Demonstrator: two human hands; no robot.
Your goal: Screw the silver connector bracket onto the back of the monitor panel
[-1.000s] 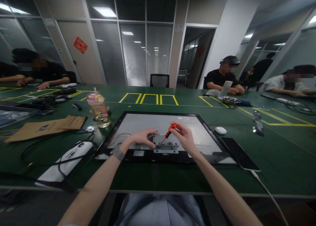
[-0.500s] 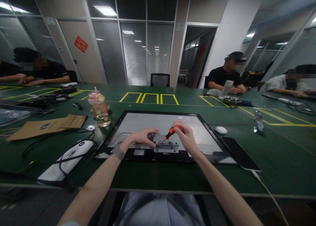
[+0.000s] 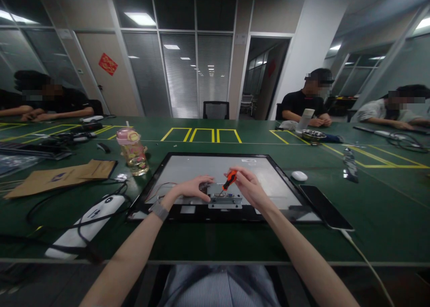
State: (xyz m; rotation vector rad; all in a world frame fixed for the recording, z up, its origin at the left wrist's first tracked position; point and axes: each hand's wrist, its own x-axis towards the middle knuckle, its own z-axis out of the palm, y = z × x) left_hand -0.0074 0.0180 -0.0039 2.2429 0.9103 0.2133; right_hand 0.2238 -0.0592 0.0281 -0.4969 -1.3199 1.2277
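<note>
My right hand (image 3: 250, 186) is closed around the orange and black handle of a screwdriver (image 3: 230, 179). The screwdriver leans, its tip down at a small metal bracket (image 3: 224, 202) with a board-like part on it. Curved round the bracket's left end is my left hand (image 3: 193, 187), thumb at the near side and fingers at the far side. A dark part shows between thumb and fingers. Bracket and hands are over the lower middle of a flat display panel (image 3: 181, 166) with a black frame, lying on the green table. The exact point under the screwdriver tip is too small to make out.
Left of the panel stand a pink-lidded bottle (image 3: 131, 152), a brown paper envelope (image 3: 63, 178) and a white power strip (image 3: 90, 224) with black cables. At right lie a phone (image 3: 325, 207) and a white case (image 3: 299, 176). Several people sit across the table.
The screwdriver stands a little steeper, and my right hand has shifted slightly at its handle. My left hand keeps its place by the bracket. The whole view has moved slightly.
</note>
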